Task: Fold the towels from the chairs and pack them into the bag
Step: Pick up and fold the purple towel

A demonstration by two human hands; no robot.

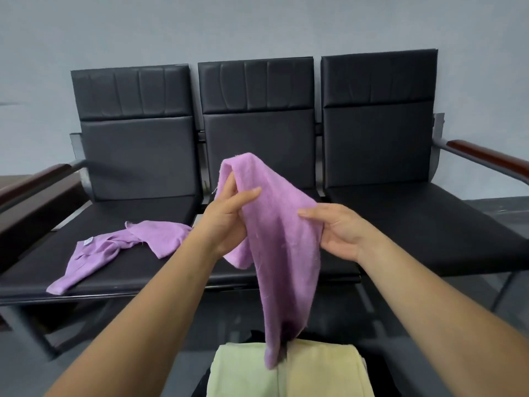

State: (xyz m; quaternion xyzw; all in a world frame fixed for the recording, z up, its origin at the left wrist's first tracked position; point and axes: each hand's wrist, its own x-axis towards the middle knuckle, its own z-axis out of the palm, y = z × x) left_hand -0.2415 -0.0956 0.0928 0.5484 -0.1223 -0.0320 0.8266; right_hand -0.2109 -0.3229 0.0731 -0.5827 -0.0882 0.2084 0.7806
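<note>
I hold a purple towel [282, 245] in the air in front of the middle chair. My left hand [227, 217] grips its upper corner, and the cloth drapes over the fingers. My right hand [333, 229] pinches the towel's right edge between thumb and fingers. The towel's lower end hangs down onto folded pale green [243, 371] and pale yellow towels [323, 368] that lie in a dark bag [372, 365] at the bottom of the view. A second purple towel [120, 247] lies crumpled on the left chair seat [37, 279].
Three joined black padded chairs [257, 144] stand against a grey wall. Wooden armrests [486, 157] flank both ends. The right seat [429, 222] holds nothing.
</note>
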